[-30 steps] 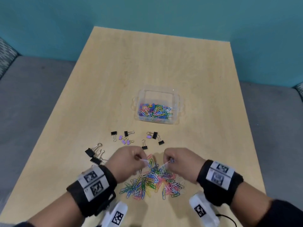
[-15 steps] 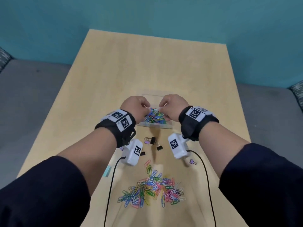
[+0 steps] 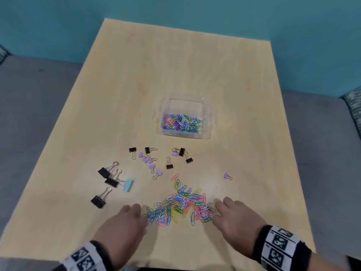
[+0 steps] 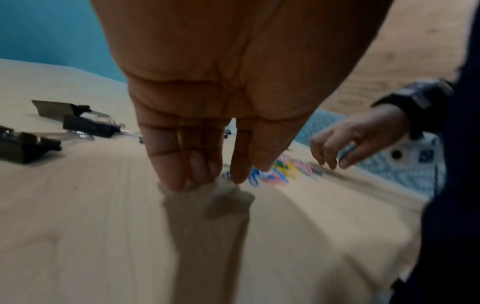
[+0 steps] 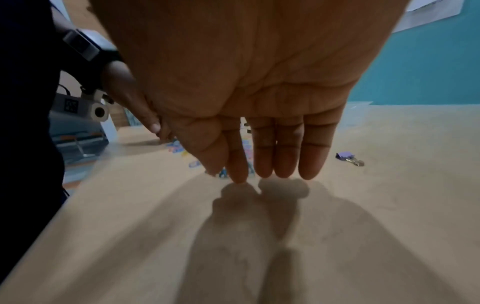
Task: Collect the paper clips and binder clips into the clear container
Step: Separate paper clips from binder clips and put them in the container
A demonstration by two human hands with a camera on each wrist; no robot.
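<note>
A pile of coloured paper clips [image 3: 180, 207] lies near the table's front edge. My left hand [image 3: 125, 224] sits at the pile's left side and my right hand [image 3: 235, 217] at its right side, both with straight fingers and holding nothing. In the left wrist view the fingers [image 4: 182, 164] point down to the table beside the clips [image 4: 275, 172]. The right wrist view shows straight fingers [image 5: 275, 156] just above the wood. The clear container [image 3: 184, 118] stands farther back with many paper clips inside. Black and purple binder clips [image 3: 148, 155] lie scattered between pile and container.
Larger black binder clips [image 3: 106, 172] and a light blue one [image 3: 128, 185] lie at the left. One purple binder clip [image 3: 227, 176] lies alone at the right, also in the right wrist view [image 5: 346, 157]. The wooden table [image 3: 175, 65] ends at a teal wall; grey seating flanks it.
Both hands were over the container half a second ago; they have come back to the front and now flank the loose pile with fingers straightened. The container holds more clips.
</note>
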